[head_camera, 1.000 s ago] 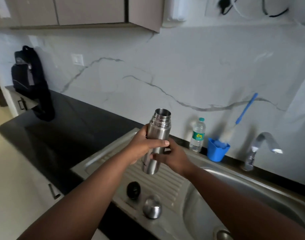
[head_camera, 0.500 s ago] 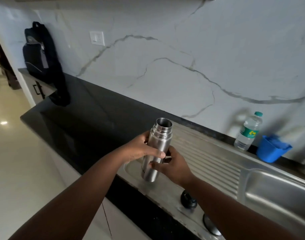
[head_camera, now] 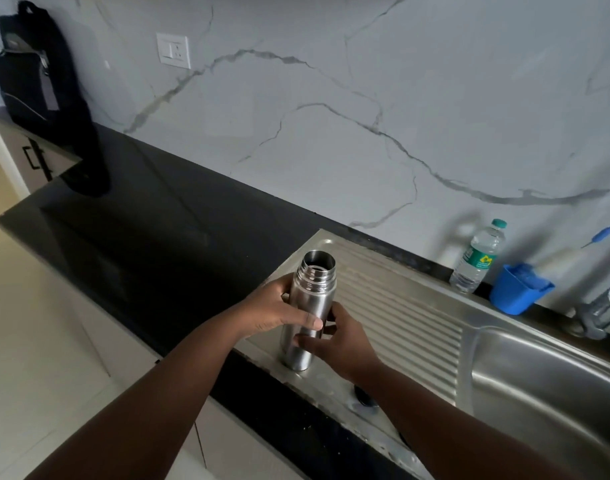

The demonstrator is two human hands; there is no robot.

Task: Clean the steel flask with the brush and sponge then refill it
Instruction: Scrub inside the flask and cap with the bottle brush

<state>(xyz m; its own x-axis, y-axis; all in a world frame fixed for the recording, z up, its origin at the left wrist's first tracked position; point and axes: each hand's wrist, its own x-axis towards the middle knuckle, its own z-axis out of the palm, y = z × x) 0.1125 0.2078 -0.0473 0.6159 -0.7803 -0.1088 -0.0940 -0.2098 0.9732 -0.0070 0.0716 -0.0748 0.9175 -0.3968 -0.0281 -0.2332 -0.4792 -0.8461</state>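
Our left fingers wrap the flask at mid-body, thumb across its front; our right fingers curl round its lower part, so both hands grip it firmly. We hold it upright and uncapped, base at or just above the drainboard near the desk's front edge, probably to keep it steady. The brush stands in a blue cup at the back edge, beside a bottle.
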